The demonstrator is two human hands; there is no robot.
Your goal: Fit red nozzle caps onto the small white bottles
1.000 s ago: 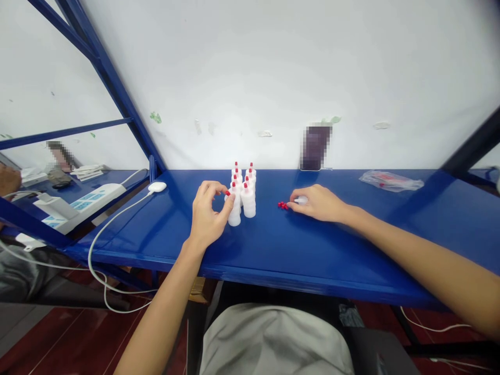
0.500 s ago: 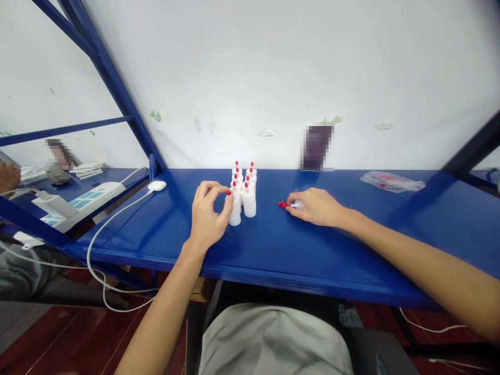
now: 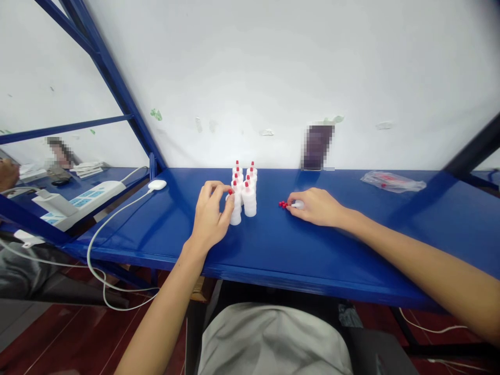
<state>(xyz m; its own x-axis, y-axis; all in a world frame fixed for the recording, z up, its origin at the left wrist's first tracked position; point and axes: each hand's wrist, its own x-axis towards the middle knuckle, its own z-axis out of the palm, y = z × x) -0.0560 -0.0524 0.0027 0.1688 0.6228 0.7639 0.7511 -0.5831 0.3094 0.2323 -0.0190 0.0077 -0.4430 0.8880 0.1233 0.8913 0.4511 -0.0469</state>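
Two short rows of white plastic squeeze bottles (image 3: 249, 204) with red-tipped nozzles stand upright on the blue table (image 3: 273, 250). My left hand (image 3: 209, 216) is at the near end of the left row, thumb and index finger pinched round a small red cap (image 3: 230, 191) above the nearest bottle (image 3: 235, 219). Whether that cap sits on a nozzle is hidden by the fingers. To the right, my right hand (image 3: 318, 207) is closed on a white nozzle piece (image 3: 298, 204), fingertips against a little cluster of loose red caps (image 3: 282, 204).
A clear plastic bag (image 3: 392, 181) with something red inside lies at the back right. On the left are a white cable with a round white end (image 3: 157, 185) and a power strip (image 3: 88, 200). Blue frame posts rise at both sides; another person's hand (image 3: 8, 174) shows far left.
My left hand has shifted very slightly to the right, still pinching the red cap. The right hand stays almost in place by the loose caps.
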